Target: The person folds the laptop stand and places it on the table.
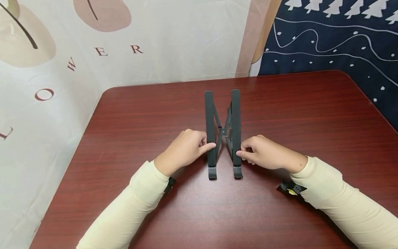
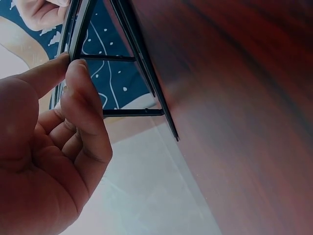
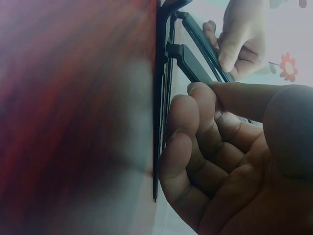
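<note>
A black folding laptop stand (image 1: 236, 121) stands on the table, its two long arms side by side and joined by crossed struts. Each arm ends in a small hooked lip at the near end. My left hand (image 1: 186, 150) pinches the left arm between thumb and curled fingers; the left wrist view shows this hand (image 2: 63, 132) at the raised upper bar, with the lower bars beneath it. On the other side, my right hand (image 1: 264, 152) pinches the right arm near its lower end. Seen from the right wrist, that hand's (image 3: 220, 142) fingers curl against the upper bar.
The stand is on a reddish-brown wooden table (image 1: 140, 114). Behind it hang a pale printed cloth (image 1: 186, 41) and a dark blue cloth (image 1: 329, 38) with white trees. Dark devices are strapped beneath both sleeves, the right one (image 1: 292, 188) close to the tabletop.
</note>
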`<action>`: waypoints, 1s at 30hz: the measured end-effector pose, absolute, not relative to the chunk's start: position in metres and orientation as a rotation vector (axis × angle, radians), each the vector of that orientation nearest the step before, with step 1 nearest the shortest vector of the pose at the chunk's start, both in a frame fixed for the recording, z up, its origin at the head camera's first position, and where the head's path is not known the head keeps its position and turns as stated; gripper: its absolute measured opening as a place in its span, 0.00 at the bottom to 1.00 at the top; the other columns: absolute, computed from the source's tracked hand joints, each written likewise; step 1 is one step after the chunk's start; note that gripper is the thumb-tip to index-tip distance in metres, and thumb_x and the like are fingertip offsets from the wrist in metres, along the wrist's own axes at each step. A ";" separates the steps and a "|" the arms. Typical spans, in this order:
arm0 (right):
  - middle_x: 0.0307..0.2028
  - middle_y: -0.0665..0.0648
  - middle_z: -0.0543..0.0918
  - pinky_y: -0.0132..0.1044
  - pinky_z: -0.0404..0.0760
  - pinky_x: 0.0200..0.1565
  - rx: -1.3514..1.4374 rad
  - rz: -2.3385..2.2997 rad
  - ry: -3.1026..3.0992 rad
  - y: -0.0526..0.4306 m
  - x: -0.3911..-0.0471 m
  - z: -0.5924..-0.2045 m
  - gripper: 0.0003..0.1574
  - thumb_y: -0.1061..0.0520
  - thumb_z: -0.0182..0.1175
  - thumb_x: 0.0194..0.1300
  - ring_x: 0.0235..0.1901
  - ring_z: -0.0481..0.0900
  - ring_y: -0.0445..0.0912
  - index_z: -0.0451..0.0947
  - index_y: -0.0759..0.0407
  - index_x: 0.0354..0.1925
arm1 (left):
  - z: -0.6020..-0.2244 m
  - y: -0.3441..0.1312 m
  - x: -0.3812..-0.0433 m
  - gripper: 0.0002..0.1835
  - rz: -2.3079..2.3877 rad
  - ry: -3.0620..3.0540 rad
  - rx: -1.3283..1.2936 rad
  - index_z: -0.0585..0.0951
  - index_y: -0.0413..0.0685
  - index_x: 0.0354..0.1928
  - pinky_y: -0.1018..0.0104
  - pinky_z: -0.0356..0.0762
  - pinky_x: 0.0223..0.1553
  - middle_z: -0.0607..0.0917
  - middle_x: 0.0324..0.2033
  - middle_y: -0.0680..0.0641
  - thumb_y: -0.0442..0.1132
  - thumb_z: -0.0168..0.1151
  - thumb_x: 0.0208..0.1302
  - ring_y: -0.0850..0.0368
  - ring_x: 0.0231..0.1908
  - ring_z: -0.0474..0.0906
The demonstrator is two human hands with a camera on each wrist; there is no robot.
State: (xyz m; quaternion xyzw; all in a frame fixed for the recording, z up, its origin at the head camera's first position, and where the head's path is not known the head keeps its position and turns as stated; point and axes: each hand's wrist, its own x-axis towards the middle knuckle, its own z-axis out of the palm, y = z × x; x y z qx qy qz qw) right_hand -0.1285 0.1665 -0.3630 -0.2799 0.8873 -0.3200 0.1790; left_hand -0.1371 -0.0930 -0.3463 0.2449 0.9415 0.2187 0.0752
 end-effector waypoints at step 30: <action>0.15 0.44 0.74 0.31 0.73 0.25 -0.900 -0.925 2.438 0.160 -0.124 -0.362 0.19 0.57 0.60 0.72 0.17 0.70 0.35 0.76 0.54 0.21 | -0.345 -0.084 -0.130 0.21 0.659 2.825 0.800 0.73 0.51 0.18 0.73 0.60 0.21 0.69 0.12 0.57 0.50 0.67 0.66 0.65 0.15 0.62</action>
